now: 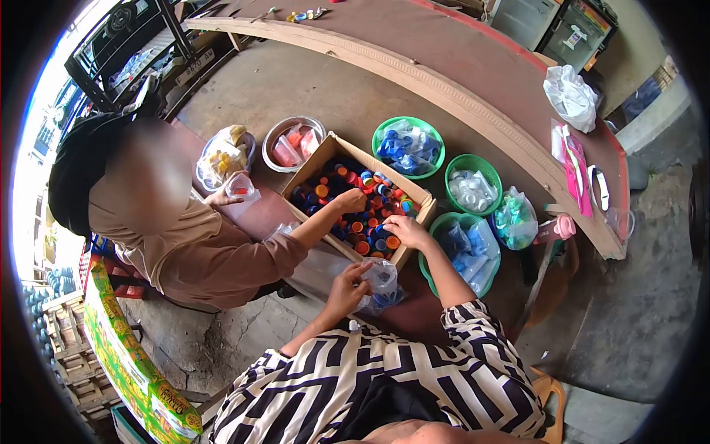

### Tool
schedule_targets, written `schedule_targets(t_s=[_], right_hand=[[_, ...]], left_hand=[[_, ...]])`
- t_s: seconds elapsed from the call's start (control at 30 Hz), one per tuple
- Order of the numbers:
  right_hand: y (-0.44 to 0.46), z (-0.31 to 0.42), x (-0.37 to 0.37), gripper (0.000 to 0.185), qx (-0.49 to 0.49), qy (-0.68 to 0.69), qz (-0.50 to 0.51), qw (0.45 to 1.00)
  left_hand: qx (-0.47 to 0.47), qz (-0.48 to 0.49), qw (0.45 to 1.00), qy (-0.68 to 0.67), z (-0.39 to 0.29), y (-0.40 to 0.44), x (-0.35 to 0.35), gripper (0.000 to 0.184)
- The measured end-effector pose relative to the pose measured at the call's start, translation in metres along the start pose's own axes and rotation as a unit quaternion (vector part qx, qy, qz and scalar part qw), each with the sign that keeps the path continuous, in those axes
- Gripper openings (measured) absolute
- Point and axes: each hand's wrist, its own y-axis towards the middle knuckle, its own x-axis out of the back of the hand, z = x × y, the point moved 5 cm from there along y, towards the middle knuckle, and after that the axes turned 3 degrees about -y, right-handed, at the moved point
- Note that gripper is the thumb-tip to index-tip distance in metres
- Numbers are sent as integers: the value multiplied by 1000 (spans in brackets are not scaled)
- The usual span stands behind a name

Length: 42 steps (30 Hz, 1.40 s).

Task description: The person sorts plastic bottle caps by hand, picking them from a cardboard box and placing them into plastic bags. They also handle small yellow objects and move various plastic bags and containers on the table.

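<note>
Among multicoloured round plastic caps [362, 248] in a brown cardboard box [424, 214], the right hand [406, 231] is placed, seemingly for picking; outside, by a clear plastic bag [383, 278], the left hand [347, 291] is held. Fingers' pinch cannot be discerned; cap grasp seems required next.

We get daylight from the left, blown out white along that edge; shadows soft. Our fisheye bends the wooden beam [414, 72], blacks out the corners. Smooth blur patch covers the co-worker's head [148, 177]; caps [376, 211] read fairly sharp.
</note>
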Motion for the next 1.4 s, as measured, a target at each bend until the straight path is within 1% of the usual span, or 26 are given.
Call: schedule_targets(t_s=[0.07, 0.13, 0.17, 0.27, 0.3, 0.37, 0.4, 0.47, 0.5, 0.53, 0.6, 0.63, 0.67, 0.73, 0.8, 0.83, 0.87, 0.97, 1.0, 1.07, 1.13, 1.2, 1.23, 1.27, 1.33, 1.4], right_hand=[[-11, 0, 3, 25, 9, 3, -6, 1000], [-19, -1, 5, 27, 100, -42, -75, 991], [-22, -2, 5, 24, 139, -45, -103, 984], [-32, 4, 7, 21, 149, 3, -140, 979], [-38, 10, 8, 21, 152, 3, -139, 979], [-53, 29, 13, 22, 154, 107, -112, 976], [-63, 38, 15, 22, 156, 108, -109, 976], [-85, 62, 13, 23, 218, 90, -35, 971], [-94, 69, 11, 23, 232, 57, 5, 971], [-100, 75, 11, 23, 232, 58, 5, 971], [-107, 84, 5, 25, 233, 4, 39, 972], [-97, 78, 3, 25, 232, 48, 30, 971], [-87, 73, 1, 25, 231, 48, 30, 971], [-59, 54, 7, 21, 144, 70, -40, 986], [-26, 34, 5, 15, 85, 13, -75, 993], [-4, 15, -4, 13, 110, -30, -114, 987], [9, 11, -9, 13, 112, -30, -112, 987], [43, 11, -27, 17, 43, -138, -120, 982], [49, 15, -33, 17, 46, -139, -116, 982], [55, 21, -43, 17, 32, -281, -119, 952], [68, 3, -56, 18, 60, -311, -129, 940], [71, -4, -53, 18, 59, -242, -154, 956], [68, -7, -50, 19, 46, -173, -144, 973], [63, -9, -45, 19, 46, -175, -143, 973], [45, 1, -30, 21, 80, -39, -127, 988], [11, 14, -13, 24, 27, 73, -52, 996]], left_hand=[[-7, 3, 1000, -2, -2, 2, -1, 40], [-8, 5, 1000, 5, 0, 4, -2, 40], [-6, 1, 1000, 11, 0, 4, -3, 41], [-5, 6, 1000, 23, 0, 5, -4, 40], [-6, 3, 1000, 23, 2, 6, -4, 40], [-4, 3, 1000, 13, 6, 8, -5, 41], [-4, 0, 1000, 14, 6, 8, -5, 41], [-2, -10, 1000, -8, 7, 8, -4, 41], [-2, -11, 1000, -7, 7, 8, -4, 41], [-4, -16, 1000, -24, 6, 7, -3, 41], [-5, -18, 999, -42, 9, 6, -3, 41], [-8, -16, 999, -32, 12, 6, -2, 41], [-11, -14, 1000, -22, 14, 6, -1, 41], [-3, -12, 1000, -15, 0, 3, -2, 41], [6, -13, 1000, -7, -3, 2, -1, 41], [1, -10, 1000, -1, -2, 0, -1, 41], [-3, -8, 1000, 5, -1, -1, -2, 40], [-4, -8, 1000, -2, 1, -3, -2, 40], [-3, -12, 1000, -3, 0, -3, -2, 40], [-1, -18, 1000, -12, -2, -4, -2, 43], [-10, -20, 1000, -5, -1, -4, -1, 42], [-9, -21, 1000, 5, -2, -5, 0, 43], [-10, -23, 1000, 3, 0, -4, 2, 43], [-7, -21, 1000, -4, 4, -3, 3, 43], [-7, -14, 1000, -11, 6, -4, 4, 43], [0, -7, 1000, 15, 3, -3, 4, 43]])
